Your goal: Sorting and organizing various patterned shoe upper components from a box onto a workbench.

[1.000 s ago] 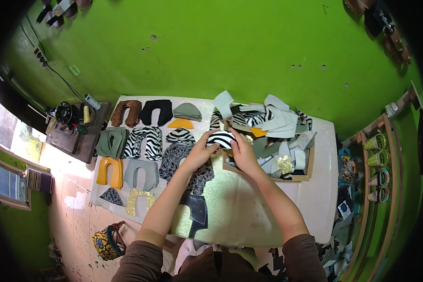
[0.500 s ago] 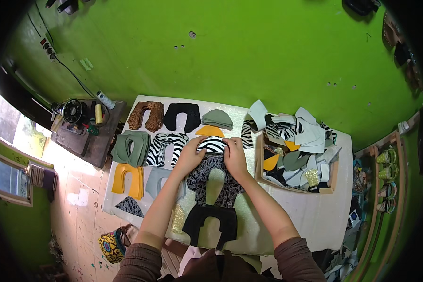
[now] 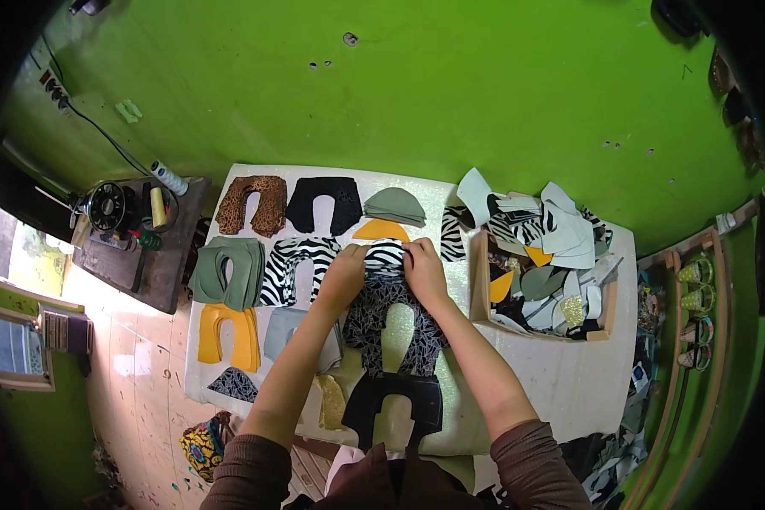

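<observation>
Between both hands is a small stack of curved zebra-print pieces (image 3: 383, 257), black and white, with layered edges facing me. My left hand (image 3: 343, 277) is closed on the stack's left end. My right hand (image 3: 424, 274) grips its right end, the thumb and fingers bent over it. Just below lie U-shaped pieces in a black-and-grey pattern (image 3: 368, 327), and nearest me a black U-shaped piece (image 3: 364, 404). Beyond the hands sit a yellow half-round piece (image 3: 382, 229) and a stack of green half-round pieces (image 3: 393, 206). A zebra U-shaped stack (image 3: 280, 276) is beside my left hand.
More U-shaped stacks lie leftward: leopard (image 3: 263, 189), black (image 3: 324, 189), green (image 3: 248, 272), yellow (image 3: 248, 340), pale grey (image 3: 279, 336). A cardboard box (image 3: 479, 276) heaped with offcuts stands right. A sewing machine (image 3: 109, 206) is far left; a wooden rack (image 3: 717, 323) holds sandals at right.
The zebra stack now looks narrower between my hands, with more layered edges showing. My left fingers have curled in more. The whole view has shifted slightly.
</observation>
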The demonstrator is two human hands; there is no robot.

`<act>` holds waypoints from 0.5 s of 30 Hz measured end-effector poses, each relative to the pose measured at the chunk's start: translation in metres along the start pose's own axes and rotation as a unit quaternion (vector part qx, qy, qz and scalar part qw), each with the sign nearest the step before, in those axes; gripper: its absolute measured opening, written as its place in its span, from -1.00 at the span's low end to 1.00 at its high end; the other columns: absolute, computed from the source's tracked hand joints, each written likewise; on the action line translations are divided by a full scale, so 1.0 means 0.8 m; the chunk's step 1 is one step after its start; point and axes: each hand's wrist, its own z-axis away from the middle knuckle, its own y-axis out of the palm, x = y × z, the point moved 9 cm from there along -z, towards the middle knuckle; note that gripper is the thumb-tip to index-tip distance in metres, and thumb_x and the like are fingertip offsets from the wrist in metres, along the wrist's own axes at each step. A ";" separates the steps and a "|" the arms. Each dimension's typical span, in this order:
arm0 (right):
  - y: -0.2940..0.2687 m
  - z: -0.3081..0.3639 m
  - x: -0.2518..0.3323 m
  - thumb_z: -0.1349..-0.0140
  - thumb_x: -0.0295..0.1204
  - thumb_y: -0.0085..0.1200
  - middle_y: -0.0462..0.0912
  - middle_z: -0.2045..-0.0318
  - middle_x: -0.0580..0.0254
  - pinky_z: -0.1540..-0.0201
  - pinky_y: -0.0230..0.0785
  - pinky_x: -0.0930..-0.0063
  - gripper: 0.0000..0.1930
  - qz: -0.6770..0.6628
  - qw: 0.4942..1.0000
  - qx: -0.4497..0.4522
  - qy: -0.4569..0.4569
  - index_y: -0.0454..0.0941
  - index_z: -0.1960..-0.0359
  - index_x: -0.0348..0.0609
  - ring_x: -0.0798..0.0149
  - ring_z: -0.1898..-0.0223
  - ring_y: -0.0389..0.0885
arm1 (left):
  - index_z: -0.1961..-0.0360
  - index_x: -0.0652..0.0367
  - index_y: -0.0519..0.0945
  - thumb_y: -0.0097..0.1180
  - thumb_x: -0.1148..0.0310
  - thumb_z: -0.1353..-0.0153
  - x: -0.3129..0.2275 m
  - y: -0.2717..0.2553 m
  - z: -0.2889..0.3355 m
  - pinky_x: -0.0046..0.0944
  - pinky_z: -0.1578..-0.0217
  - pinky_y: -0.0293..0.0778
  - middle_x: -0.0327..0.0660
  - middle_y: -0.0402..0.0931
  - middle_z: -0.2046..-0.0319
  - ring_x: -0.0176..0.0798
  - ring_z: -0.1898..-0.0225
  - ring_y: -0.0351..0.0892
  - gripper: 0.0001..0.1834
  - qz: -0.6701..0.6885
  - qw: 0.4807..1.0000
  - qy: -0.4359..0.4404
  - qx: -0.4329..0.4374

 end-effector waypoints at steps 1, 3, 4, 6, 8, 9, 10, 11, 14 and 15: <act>0.000 -0.001 -0.001 -0.04 -0.59 0.03 0.46 0.32 0.02 0.20 0.36 0.29 -0.85 0.001 1.000 0.004 0.004 0.52 0.32 -0.32 -0.01 0.29 0.49 | 0.18 0.40 0.46 -0.09 0.68 0.07 0.003 0.003 0.000 -0.15 0.19 0.41 0.06 0.45 0.33 0.08 0.26 0.46 -0.66 0.001 1.000 -0.001 0.002; 0.005 -0.001 -0.004 -0.04 -0.59 0.04 0.46 0.32 0.02 0.20 0.36 0.29 -0.86 -0.002 1.000 0.005 0.001 0.51 0.33 -0.33 -0.02 0.30 0.49 | 0.19 0.38 0.46 -0.09 0.67 0.08 0.008 0.008 0.002 -0.16 0.19 0.42 0.05 0.44 0.34 0.07 0.24 0.47 -0.66 -0.032 0.999 0.007 0.008; 0.007 0.000 -0.006 -0.04 -0.59 0.04 0.46 0.32 0.02 0.20 0.36 0.29 -0.86 -0.002 1.000 0.006 0.003 0.51 0.33 -0.33 -0.02 0.30 0.49 | 0.19 0.38 0.45 -0.09 0.68 0.08 0.010 0.011 0.003 -0.16 0.19 0.42 0.03 0.44 0.34 0.05 0.23 0.46 -0.66 -0.044 0.999 0.003 0.012; 0.013 0.003 -0.004 -0.02 -0.60 0.02 0.45 0.33 0.04 0.22 0.38 0.29 -0.86 0.017 0.999 0.020 -0.018 0.51 0.33 -0.29 0.01 0.27 0.48 | 0.18 0.36 0.46 -0.07 0.64 0.04 0.014 0.015 0.006 -0.15 0.18 0.41 0.03 0.45 0.33 0.05 0.24 0.47 -0.68 -0.051 0.999 -0.008 0.013; 0.012 0.005 0.004 -0.02 -0.57 0.04 0.46 0.33 0.07 0.21 0.37 0.32 -0.85 0.061 0.997 0.029 -0.029 0.52 0.33 -0.26 0.05 0.25 0.48 | 0.18 0.35 0.47 -0.06 0.60 0.00 0.011 0.014 0.008 -0.14 0.18 0.41 0.03 0.46 0.33 0.05 0.25 0.47 -0.70 -0.058 0.998 -0.020 0.015; 0.012 0.006 0.009 -0.01 -0.55 0.06 0.47 0.33 0.10 0.20 0.37 0.35 -0.84 0.104 0.993 0.036 -0.043 0.53 0.32 -0.22 0.08 0.24 0.48 | 0.17 0.33 0.47 -0.06 0.59 0.00 0.009 0.011 0.010 -0.15 0.17 0.42 0.03 0.47 0.29 0.04 0.24 0.48 -0.70 -0.077 0.997 -0.025 0.009; 0.011 0.007 0.014 -0.01 -0.52 0.06 0.49 0.31 0.13 0.19 0.36 0.37 -0.81 0.132 0.988 0.034 -0.069 0.52 0.29 -0.18 0.11 0.20 0.47 | 0.16 0.32 0.47 -0.06 0.58 -0.01 0.005 0.007 0.011 -0.16 0.17 0.42 0.02 0.48 0.26 0.03 0.22 0.48 -0.70 -0.097 0.995 -0.031 0.002; 0.011 0.009 0.014 -0.01 -0.52 0.06 0.49 0.31 0.13 0.19 0.36 0.37 -0.81 0.132 0.988 0.035 -0.068 0.52 0.29 -0.18 0.11 0.20 0.47 | 0.16 0.32 0.47 -0.06 0.58 -0.01 0.001 0.006 0.011 -0.16 0.17 0.42 0.02 0.48 0.26 0.03 0.22 0.48 -0.70 -0.097 0.995 -0.031 0.003; 0.002 0.023 0.038 -0.02 -0.48 0.02 0.50 0.24 0.16 0.10 0.30 0.29 -0.76 0.103 0.983 -0.002 -0.154 0.47 0.22 -0.22 0.11 0.15 0.46 | 0.11 0.25 0.47 -0.04 0.49 -0.02 -0.023 -0.002 0.016 -0.17 0.06 0.37 -0.06 0.44 0.08 -0.08 0.05 0.44 -0.66 -0.127 0.991 0.009 -0.040; 0.002 0.025 0.038 -0.02 -0.48 0.02 0.50 0.24 0.16 0.10 0.30 0.29 -0.76 0.103 0.983 -0.003 -0.152 0.47 0.22 -0.22 0.11 0.15 0.46 | 0.08 0.25 0.46 -0.05 0.45 -0.05 -0.032 0.003 0.021 -0.13 0.00 0.32 -0.08 0.40 0.01 -0.11 -0.02 0.40 -0.65 -0.149 0.988 0.019 -0.018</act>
